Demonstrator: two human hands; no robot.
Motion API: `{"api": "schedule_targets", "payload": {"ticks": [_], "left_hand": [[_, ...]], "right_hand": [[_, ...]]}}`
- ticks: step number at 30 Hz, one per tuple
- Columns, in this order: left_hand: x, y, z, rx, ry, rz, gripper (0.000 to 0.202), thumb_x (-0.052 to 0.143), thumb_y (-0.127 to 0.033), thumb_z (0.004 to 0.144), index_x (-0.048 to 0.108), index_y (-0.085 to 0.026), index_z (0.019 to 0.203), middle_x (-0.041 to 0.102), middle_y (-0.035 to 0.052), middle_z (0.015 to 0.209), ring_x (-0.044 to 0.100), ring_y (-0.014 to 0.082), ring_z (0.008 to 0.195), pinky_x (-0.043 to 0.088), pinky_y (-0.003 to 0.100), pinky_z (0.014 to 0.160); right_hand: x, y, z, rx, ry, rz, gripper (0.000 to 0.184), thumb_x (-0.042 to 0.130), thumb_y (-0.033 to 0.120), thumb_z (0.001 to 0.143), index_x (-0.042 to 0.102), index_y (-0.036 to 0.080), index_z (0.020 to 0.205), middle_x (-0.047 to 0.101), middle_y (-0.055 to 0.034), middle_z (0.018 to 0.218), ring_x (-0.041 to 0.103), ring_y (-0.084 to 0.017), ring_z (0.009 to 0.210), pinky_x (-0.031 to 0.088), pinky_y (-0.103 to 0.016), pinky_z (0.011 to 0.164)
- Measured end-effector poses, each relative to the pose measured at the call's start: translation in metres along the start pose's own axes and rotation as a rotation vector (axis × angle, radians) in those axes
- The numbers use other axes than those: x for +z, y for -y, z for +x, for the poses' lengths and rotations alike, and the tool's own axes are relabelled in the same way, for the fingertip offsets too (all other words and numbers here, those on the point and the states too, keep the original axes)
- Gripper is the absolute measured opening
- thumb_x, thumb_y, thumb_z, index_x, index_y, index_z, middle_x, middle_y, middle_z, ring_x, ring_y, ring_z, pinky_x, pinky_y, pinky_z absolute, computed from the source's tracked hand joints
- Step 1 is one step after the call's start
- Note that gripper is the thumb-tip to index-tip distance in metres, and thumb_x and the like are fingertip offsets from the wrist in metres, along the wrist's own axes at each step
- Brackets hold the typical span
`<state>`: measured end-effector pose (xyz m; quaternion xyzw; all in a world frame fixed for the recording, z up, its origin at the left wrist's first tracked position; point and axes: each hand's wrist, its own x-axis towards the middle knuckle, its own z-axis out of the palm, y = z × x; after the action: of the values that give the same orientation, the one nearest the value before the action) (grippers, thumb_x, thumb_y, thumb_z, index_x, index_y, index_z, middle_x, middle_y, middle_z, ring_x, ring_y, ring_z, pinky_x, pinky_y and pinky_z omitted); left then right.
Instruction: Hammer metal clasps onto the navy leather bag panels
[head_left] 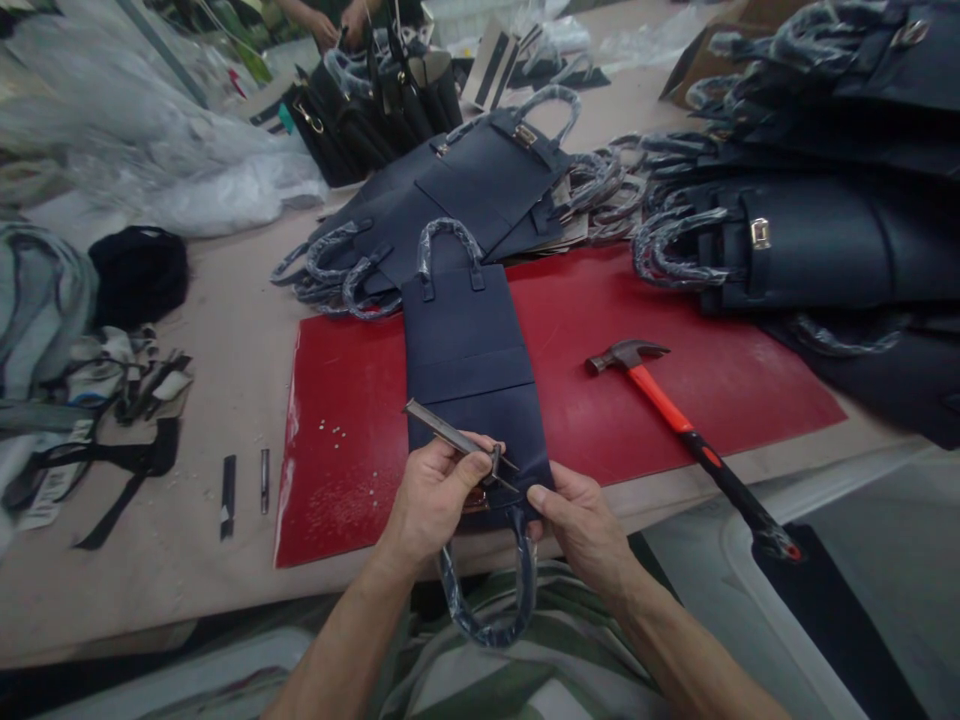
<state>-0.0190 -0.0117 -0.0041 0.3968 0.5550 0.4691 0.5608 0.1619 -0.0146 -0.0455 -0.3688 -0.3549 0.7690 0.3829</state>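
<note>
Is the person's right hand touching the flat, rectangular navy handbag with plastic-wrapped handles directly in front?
Touching. The head view shows the right hand gripping the near right corner of the navy handbag, thumb on its upper face.

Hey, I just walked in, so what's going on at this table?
Someone's left hand holds a slim metal tool over a navy bag, while their right hand grips the bag's edge. The bag lies partly on a red mat, with a hammer to the right. More navy bags are piled behind.
</note>
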Motion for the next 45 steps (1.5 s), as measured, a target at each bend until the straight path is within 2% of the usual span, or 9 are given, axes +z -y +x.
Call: {"api": "schedule_targets", "payload": {"ticks": [7,14,19,23,27,33,39,45], "left_hand": [[-0.001,-0.006,-0.003,-0.039,0.006,0.007,0.03,0.074,-0.044,0.085,0.071,-0.017,0.098,0.076,0.0091,0.105,0.071,0.0201,0.095,0.055,0.023,0.075],[0.005,-0.007,-0.004,0.001,-0.013,0.053,0.028,0.074,-0.041,0.084,0.072,-0.016,0.095,0.077,0.0092,0.103,0.071,0.0182,0.087,0.056,0.023,0.073],[0.005,-0.007,-0.005,0.053,-0.02,0.088,0.025,0.072,-0.039,0.086,0.072,-0.015,0.096,0.076,0.0097,0.105,0.072,0.0192,0.091,0.057,0.025,0.079],[0.006,-0.006,-0.006,0.056,-0.027,0.109,0.025,0.071,-0.039,0.086,0.073,-0.016,0.097,0.076,0.0101,0.106,0.072,0.0196,0.091,0.057,0.024,0.074],[0.008,-0.005,-0.005,0.074,-0.04,0.096,0.026,0.072,-0.039,0.085,0.073,-0.015,0.095,0.076,0.0104,0.104,0.073,0.0191,0.089,0.057,0.024,0.077],[0.009,-0.001,-0.004,0.063,-0.062,0.064,0.029,0.074,-0.042,0.084,0.071,-0.015,0.096,0.077,0.0101,0.103,0.072,0.0167,0.081,0.055,0.021,0.064],[0.008,0.0,-0.004,0.095,-0.069,0.061,0.028,0.074,-0.041,0.085,0.072,-0.015,0.095,0.077,0.01,0.104,0.072,0.0174,0.09,0.057,0.023,0.077],[0.01,0.003,-0.005,0.076,-0.07,0.031,0.029,0.075,-0.041,0.084,0.071,-0.016,0.096,0.076,0.0108,0.106,0.073,0.0197,0.09,0.057,0.024,0.072]], "right_hand": [[-0.001,0.005,0.003,-0.019,0.055,0.019,0.026,0.071,0.041,0.084,0.069,0.015,0.087,0.061,-0.0004,0.068,0.051,-0.008,0.053,0.044,-0.019,0.049],[0.0,0.006,0.003,0.003,0.033,0.041,0.028,0.073,0.042,0.082,0.07,0.014,0.086,0.062,-0.001,0.068,0.051,-0.008,0.052,0.043,-0.019,0.048],[0.0,0.006,0.003,0.012,0.016,0.041,0.03,0.074,0.043,0.081,0.069,0.014,0.083,0.061,-0.0008,0.065,0.049,-0.008,0.05,0.041,-0.019,0.048],[0.0,0.005,0.003,0.031,-0.003,0.031,0.032,0.074,0.046,0.08,0.067,0.014,0.081,0.061,-0.0014,0.066,0.048,-0.009,0.051,0.041,-0.02,0.048],[0.0,0.005,0.004,0.033,-0.017,0.027,0.033,0.073,0.046,0.08,0.069,0.014,0.084,0.061,-0.0011,0.065,0.047,-0.009,0.05,0.039,-0.021,0.049],[0.0,0.005,0.005,0.023,-0.005,0.04,0.032,0.074,0.045,0.08,0.068,0.013,0.081,0.061,-0.0009,0.064,0.048,-0.008,0.049,0.038,-0.019,0.048],[0.001,0.006,0.005,0.016,-0.004,0.035,0.034,0.074,0.046,0.079,0.068,0.013,0.08,0.061,-0.0009,0.064,0.049,-0.008,0.049,0.039,-0.02,0.048],[0.002,0.007,0.004,0.025,-0.016,0.042,0.034,0.075,0.047,0.079,0.068,0.014,0.079,0.061,-0.001,0.065,0.048,-0.009,0.05,0.04,-0.02,0.048]]}}
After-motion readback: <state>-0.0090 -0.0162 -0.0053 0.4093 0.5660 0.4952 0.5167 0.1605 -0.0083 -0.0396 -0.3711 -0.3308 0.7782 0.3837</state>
